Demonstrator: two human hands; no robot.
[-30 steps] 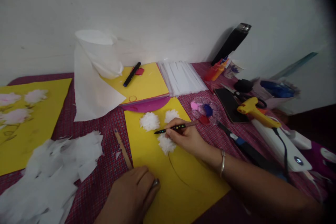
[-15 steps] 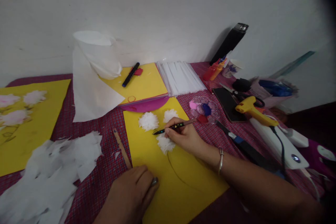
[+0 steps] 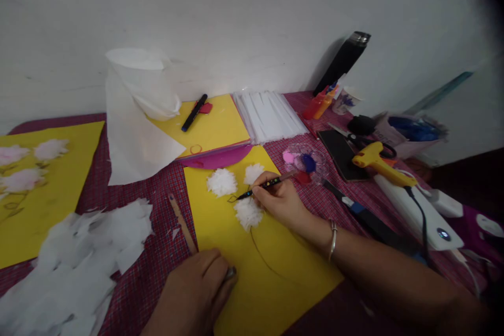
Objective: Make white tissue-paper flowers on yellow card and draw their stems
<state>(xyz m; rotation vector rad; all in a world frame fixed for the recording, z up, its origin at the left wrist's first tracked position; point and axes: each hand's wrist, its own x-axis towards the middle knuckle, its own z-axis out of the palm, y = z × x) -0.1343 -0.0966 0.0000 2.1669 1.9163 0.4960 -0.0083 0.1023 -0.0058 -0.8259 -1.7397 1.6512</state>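
Note:
A yellow sheet lies in front of me with three white tissue flowers stuck on it. My right hand is closed round a thin dark paintbrush, whose tip touches the sheet between the flowers, beside a small drawn outline. My left hand lies flat on the sheet's near left corner, fingers together, holding it down. A curved line runs down the sheet from the nearest flower.
A paint palette, a black phone, a yellow glue gun and a black bottle sit on the right. White paper scraps and a second yellow sheet lie on the left. Further back lie white strips and a marker.
My right hand has shifted slightly, and the brush tip now rests on the sheet where a small outline has appeared. My left hand has stayed put.

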